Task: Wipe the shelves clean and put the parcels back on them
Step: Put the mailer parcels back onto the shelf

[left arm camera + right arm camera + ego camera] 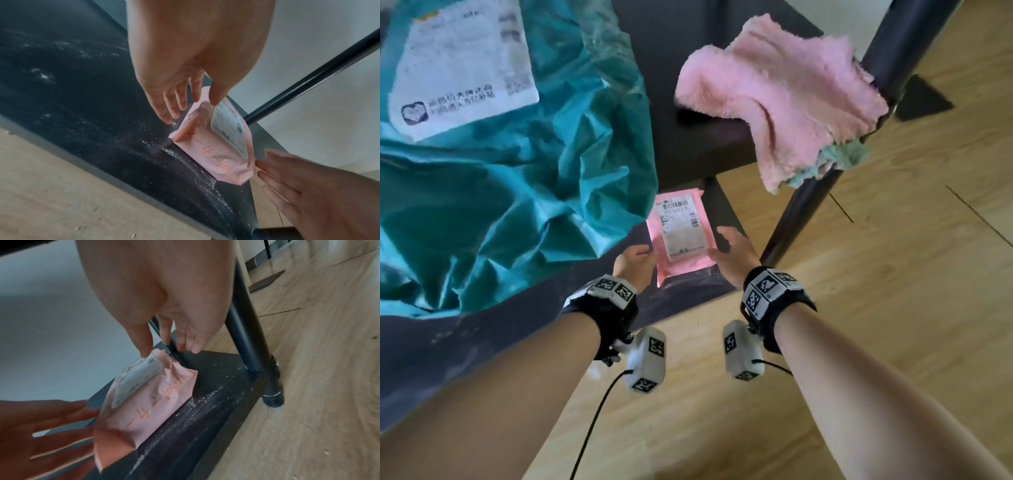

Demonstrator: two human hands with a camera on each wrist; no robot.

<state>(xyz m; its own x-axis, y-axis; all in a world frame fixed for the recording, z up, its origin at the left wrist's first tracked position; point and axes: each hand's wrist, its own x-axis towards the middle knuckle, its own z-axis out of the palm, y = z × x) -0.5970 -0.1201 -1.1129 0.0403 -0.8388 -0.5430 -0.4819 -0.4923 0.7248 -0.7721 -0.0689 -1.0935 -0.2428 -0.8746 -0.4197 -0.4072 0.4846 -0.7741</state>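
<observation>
A small pink parcel [681, 240] with a white label and red handwriting lies on the dark bottom shelf [688, 301]. My left hand [647, 253] is at its left edge and my right hand [717, 243] at its right edge. In the left wrist view the left hand [185, 100] reaches down with straight fingers beside the parcel [213, 152], thumb over its far corner. In the right wrist view the right hand [164, 340] touches the parcel [148, 405] at its far top corner. Neither hand curls round it. White dust streaks the shelf [185, 159].
A large teal parcel [517, 188] fills the shelf above on the left. A pink cloth [780, 96] hangs over the right front corner of the shelf [695, 154] above the pink parcel. A black shelf upright [801, 205] stands just right of my right hand. Wooden floor [893, 274] lies around.
</observation>
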